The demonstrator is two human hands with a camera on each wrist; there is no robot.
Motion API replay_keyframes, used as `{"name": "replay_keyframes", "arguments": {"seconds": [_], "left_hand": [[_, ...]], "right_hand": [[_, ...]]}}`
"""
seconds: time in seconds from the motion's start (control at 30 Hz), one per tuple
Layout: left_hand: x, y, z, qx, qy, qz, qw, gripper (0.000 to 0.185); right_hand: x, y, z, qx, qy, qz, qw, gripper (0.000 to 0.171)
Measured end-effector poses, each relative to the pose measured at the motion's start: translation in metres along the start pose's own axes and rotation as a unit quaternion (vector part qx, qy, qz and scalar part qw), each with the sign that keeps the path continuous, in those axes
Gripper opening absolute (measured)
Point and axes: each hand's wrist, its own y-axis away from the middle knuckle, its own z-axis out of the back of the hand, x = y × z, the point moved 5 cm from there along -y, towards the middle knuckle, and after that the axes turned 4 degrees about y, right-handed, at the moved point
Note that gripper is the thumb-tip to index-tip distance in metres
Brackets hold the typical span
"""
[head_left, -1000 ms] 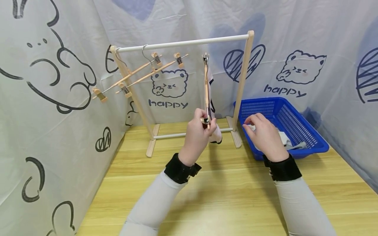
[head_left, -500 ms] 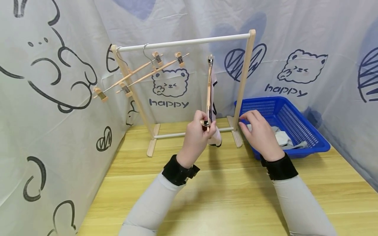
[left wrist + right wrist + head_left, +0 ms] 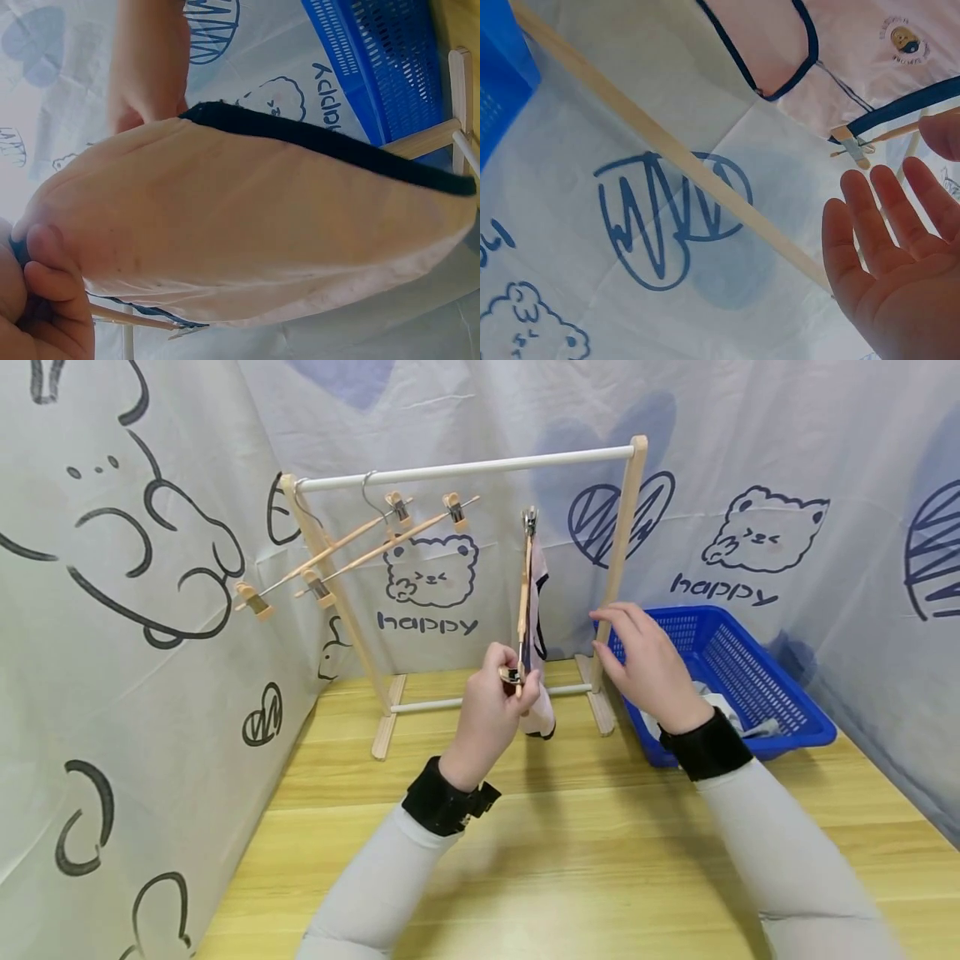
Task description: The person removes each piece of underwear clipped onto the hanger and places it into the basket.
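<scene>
In the head view my left hand (image 3: pixel 483 710) grips the near end of a wooden clip hanger (image 3: pixel 523 597), around its near clip. From the hanger hangs a small pink garment (image 3: pixel 538 717) with dark navy trim. Its pink cloth (image 3: pixel 247 210) fills most of the left wrist view. A round printed badge (image 3: pixel 906 39) shows on it in the right wrist view, near the hanger's far clip (image 3: pixel 851 148). My right hand (image 3: pixel 648 668), fingers extended and holding nothing, is raised by the rack's right post. The hanger's hook cannot be made out.
A drying rack with a white top rail (image 3: pixel 465 469) and a wooden right post (image 3: pixel 624 527) stands behind my hands. Two clip hangers, one a bare wooden hanger (image 3: pixel 397 539), hang at its left. A blue basket (image 3: pixel 765 672) with pale cloths (image 3: pixel 723 710) stands right, on the wooden table (image 3: pixel 555 860).
My right hand has risen slightly and moved left toward the rack's right post, its fingers spreading straighter. My left hand, with the hanger and garment, has shifted a little left and down.
</scene>
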Motion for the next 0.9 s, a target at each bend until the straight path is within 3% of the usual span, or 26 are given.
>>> {"name": "replay_keyframes", "arguments": {"seconds": [0.4, 0.9], "left_hand": [[-0.001, 0.000, 0.014, 0.000, -0.005, -0.033, 0.9994, 0.020], [-0.003, 0.002, 0.026, 0.046, 0.027, -0.034, 0.9980, 0.020]], "right_hand": [[-0.004, -0.047, 0.009, 0.016, 0.017, 0.082, 0.996, 0.061], [-0.012, -0.097, 0.020, 0.032, 0.019, 0.112, 0.993, 0.070]]}}
